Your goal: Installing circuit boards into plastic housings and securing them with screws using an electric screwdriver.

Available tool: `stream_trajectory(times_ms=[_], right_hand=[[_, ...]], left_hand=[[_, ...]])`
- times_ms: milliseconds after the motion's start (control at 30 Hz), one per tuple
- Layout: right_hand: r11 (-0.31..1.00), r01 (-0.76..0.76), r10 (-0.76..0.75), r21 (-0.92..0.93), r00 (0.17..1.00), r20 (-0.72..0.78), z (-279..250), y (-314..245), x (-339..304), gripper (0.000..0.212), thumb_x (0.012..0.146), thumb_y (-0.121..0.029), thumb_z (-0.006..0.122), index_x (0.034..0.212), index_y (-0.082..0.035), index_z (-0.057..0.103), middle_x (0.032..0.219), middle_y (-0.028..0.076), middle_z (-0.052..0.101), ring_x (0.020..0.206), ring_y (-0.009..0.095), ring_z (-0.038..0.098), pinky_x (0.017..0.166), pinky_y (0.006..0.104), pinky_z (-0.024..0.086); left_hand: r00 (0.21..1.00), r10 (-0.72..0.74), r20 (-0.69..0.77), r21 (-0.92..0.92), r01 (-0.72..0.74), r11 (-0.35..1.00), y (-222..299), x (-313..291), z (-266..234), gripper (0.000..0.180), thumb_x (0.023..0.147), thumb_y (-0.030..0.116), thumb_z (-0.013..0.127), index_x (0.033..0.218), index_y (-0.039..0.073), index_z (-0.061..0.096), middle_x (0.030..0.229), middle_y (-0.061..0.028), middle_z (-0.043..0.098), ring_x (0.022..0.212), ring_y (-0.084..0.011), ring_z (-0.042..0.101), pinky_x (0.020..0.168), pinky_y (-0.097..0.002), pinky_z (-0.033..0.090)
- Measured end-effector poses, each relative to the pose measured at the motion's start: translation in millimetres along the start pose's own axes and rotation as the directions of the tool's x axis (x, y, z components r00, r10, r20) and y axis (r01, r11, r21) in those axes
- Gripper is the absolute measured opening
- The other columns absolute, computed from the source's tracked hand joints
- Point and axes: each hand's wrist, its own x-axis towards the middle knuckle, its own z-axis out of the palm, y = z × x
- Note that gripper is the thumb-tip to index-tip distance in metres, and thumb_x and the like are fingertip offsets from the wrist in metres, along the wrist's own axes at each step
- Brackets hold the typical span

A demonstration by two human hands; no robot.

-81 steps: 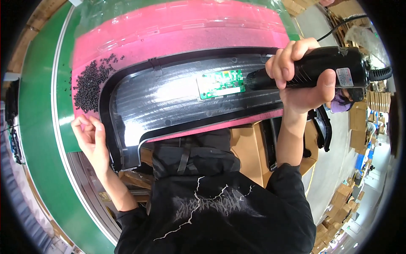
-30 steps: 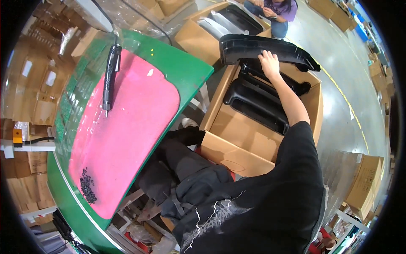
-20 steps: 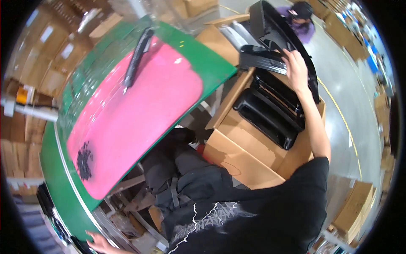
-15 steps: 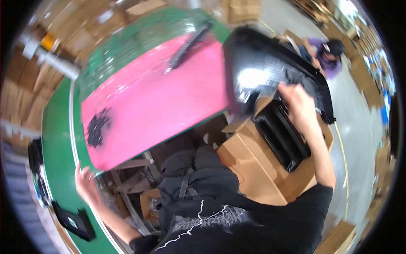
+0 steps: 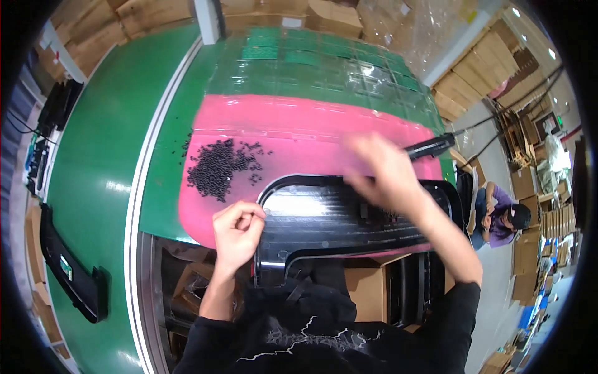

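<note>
A large black plastic panel (image 5: 324,215) with a raised rim lies across the front of the pink mat (image 5: 286,149), partly over the table's near edge. At its left rim is my left hand (image 5: 235,234), fingers curled and thumb pressed in; whatever it holds is hidden. Over the panel's right half, my right hand (image 5: 386,177) is smeared by motion, so its fingers cannot be read. Beyond that hand, a black corded screwdriver (image 5: 431,148) rests at the mat's right side. Left of the panel spreads a heap of small black pieces, seemingly screws (image 5: 215,168).
Below the table's edge, an open cardboard box (image 5: 364,290) holds more black parts. Another black part (image 5: 71,268) lies on the green surface at left. Clear plastic sheeting (image 5: 311,59) covers the table's back. A person in purple (image 5: 498,215) sits at right.
The panel has come from the right, above the box, to lie in front of me on the mat. My left hand has moved to its rim and curled; my right hand has left the box.
</note>
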Motion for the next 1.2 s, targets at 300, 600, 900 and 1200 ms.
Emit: stream_trajectory(times_ms=[300,600,900,1200], right_hand=[[0.893,-0.320,0.337,-0.316,0.941,-0.001,146,167,187,0.072,0.078,-0.009,0.064,0.141,-0.018,0.029,0.129,0.015,0.046,0.119,0.032,0.045,0.100,0.0459,0.035],[0.923,-0.334,0.375,0.193,0.894,-0.247,108,127,173,0.076,0.080,-0.004,0.060,0.143,-0.017,0.021,0.114,0.017,0.057,0.111,0.030,0.053,0.096,0.0446,0.040],[0.150,-0.061,0.413,0.987,0.911,-0.007,-19,-39,36,0.081,0.076,0.007,0.065,0.141,-0.011,0.021,0.119,0.014,0.047,0.109,0.022,0.052,0.096,0.0390,0.044],[0.328,-0.220,0.600,0.919,0.800,-0.022,-27,-27,-60,0.079,0.082,-0.026,0.067,0.144,-0.019,0.018,0.124,0.019,0.053,0.113,0.038,0.053,0.097,0.0439,0.043]], left_hand=[[0.986,-0.148,-0.075,-0.235,0.127,0.964,-7,0,-4,0.013,0.075,-0.012,0.062,0.077,0.001,0.062,0.055,0.0108,0.032,0.050,0.0014,0.026,0.045,-0.0180,0.020],[0.979,-0.175,-0.108,-0.240,0.145,0.960,-3,0,-3,0.013,0.076,-0.013,0.060,0.076,0.000,0.061,0.061,0.0076,0.041,0.056,0.0006,0.032,0.049,-0.0165,0.025],[0.948,0.190,0.255,-0.070,-0.177,0.982,68,73,17,0.069,0.066,0.008,0.081,0.127,0.000,0.050,0.114,-0.0120,0.062,0.094,-0.0138,0.059,0.071,-0.0252,0.050],[0.759,0.260,0.597,-0.029,-0.302,0.953,81,91,69,0.050,0.069,0.011,0.079,0.117,0.009,0.062,0.100,-0.0088,0.066,0.086,-0.0129,0.060,0.069,-0.0243,0.051]])
